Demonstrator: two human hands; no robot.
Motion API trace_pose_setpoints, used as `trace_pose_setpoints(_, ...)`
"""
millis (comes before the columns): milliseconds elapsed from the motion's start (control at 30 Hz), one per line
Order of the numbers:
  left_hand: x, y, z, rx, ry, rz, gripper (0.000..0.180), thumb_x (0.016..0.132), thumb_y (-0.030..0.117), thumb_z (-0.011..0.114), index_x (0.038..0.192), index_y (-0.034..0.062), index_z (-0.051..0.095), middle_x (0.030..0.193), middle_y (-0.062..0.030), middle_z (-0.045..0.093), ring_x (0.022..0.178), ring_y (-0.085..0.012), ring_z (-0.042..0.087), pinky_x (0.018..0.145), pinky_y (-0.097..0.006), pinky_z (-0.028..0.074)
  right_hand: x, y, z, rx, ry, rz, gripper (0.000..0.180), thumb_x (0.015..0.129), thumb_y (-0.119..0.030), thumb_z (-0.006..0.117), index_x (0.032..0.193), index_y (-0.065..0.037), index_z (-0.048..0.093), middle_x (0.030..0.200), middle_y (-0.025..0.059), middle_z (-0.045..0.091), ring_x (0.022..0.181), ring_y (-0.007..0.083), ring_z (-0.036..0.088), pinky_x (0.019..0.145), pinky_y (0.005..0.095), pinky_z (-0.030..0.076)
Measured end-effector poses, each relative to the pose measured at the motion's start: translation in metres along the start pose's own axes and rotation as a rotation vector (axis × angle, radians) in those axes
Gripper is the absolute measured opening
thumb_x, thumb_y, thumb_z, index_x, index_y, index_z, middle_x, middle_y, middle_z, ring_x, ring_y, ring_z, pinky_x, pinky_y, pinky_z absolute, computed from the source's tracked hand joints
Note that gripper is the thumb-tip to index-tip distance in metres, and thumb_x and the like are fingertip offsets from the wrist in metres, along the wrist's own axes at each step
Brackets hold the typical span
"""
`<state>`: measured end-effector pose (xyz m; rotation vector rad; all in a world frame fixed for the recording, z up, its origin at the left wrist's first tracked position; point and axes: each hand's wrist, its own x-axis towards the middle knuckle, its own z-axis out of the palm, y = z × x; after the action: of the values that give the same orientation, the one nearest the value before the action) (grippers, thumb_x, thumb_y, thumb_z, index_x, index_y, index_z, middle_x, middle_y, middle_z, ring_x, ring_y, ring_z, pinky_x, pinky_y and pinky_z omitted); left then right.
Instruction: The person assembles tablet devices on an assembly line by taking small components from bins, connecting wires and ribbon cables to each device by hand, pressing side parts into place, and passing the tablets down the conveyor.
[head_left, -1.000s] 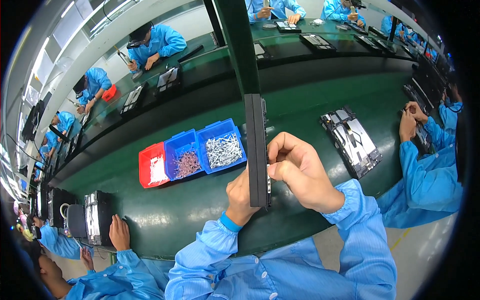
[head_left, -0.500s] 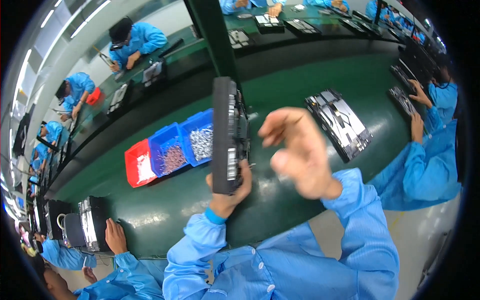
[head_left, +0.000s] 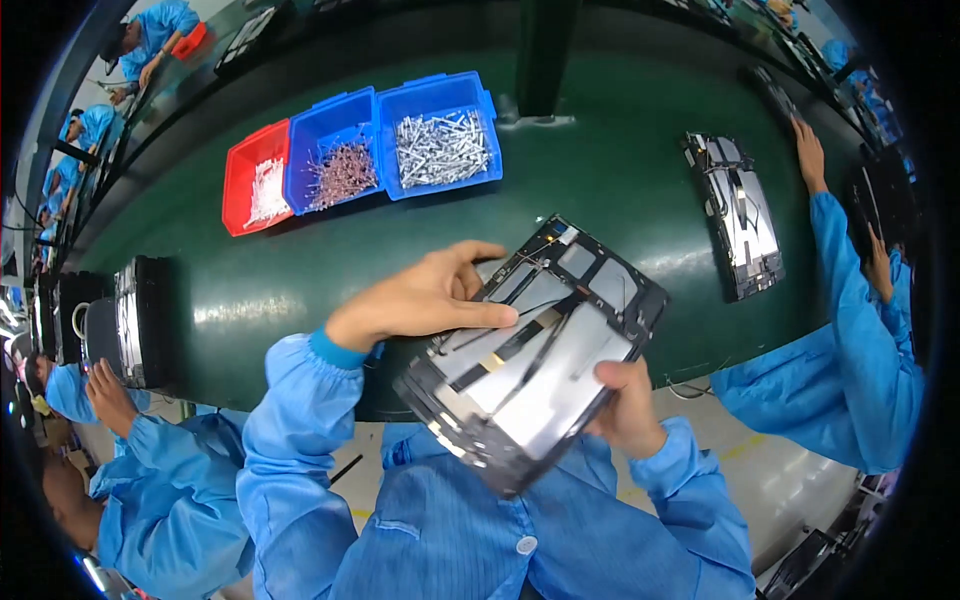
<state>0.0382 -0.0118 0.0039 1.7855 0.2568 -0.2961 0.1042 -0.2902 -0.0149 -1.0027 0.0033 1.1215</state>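
Observation:
I hold an opened tablet [head_left: 555, 350] tilted in front of my chest, above the near edge of the green table [head_left: 590, 170]. Its inside faces up, with silver battery panels, black cables and a black frame. My left hand [head_left: 425, 295] grips the upper left edge, thumb lying over the inside and fingers curled at the side. On the lower right edge my right hand [head_left: 632, 405] is closed, its thumb on top; its other fingers are mostly hidden underneath.
Joined bins stand beyond my left hand: a red bin [head_left: 238, 190] with white bits, a blue bin [head_left: 330, 115] with copper-coloured pieces, another blue bin [head_left: 430, 95] with silver pieces. Another opened tablet [head_left: 745, 215] lies right. Co-workers sit on both sides; a green post [head_left: 545, 60] rises behind.
The tablet has turned from edge-on to inside-up and come down nearer my body. My right hand, open in the air before, now grips it too. The view has tipped downward.

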Motion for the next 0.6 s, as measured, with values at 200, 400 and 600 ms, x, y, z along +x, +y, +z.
trace_pose_setpoints(200, 0.004, 0.004, 0.006, 0.432, 0.207, 0.165, 0.028, 0.089, 0.017, 0.07, 0.113, 0.001, 0.069, 0.088, -0.0118, 0.067, 0.069, -0.0213, 0.061, 0.063, -0.033, 0.049, -0.01, 0.051, 0.034, 0.045, -0.145, -0.201, 0.026, 0.102, -0.016, 0.053, 0.113, 0.007, 0.057, 0.09, 0.0177, 0.068, 0.069, 0.0215, 0.069, 0.054, 0.0336, 0.059)
trace_pose_setpoints(400, 0.003, 0.009, 0.01, 0.637, 0.292, 0.323, 0.026, 0.087, 0.011, 0.069, 0.112, 0.0028, 0.07, 0.086, -0.0144, 0.066, 0.073, -0.0287, 0.06, 0.067, -0.039, 0.049, -0.012, 0.05, 0.056, 0.162, -0.227, -0.171, 0.024, 0.102, -0.013, 0.054, 0.116, 0.006, 0.056, 0.096, 0.0174, 0.068, 0.078, 0.022, 0.07, 0.063, 0.0364, 0.062)
trace_pose_setpoints(600, 0.005, 0.009, 0.009, 0.742, 0.243, 0.393, 0.028, 0.088, 0.009, 0.065, 0.116, 0.0089, 0.07, 0.078, -0.0129, 0.059, 0.076, -0.0307, 0.056, 0.07, -0.042, 0.046, -0.01, 0.047, 0.059, 0.202, -0.213, -0.159, 0.023, 0.102, -0.012, 0.054, 0.117, 0.005, 0.055, 0.099, 0.0173, 0.067, 0.079, 0.0213, 0.069, 0.065, 0.0359, 0.062)
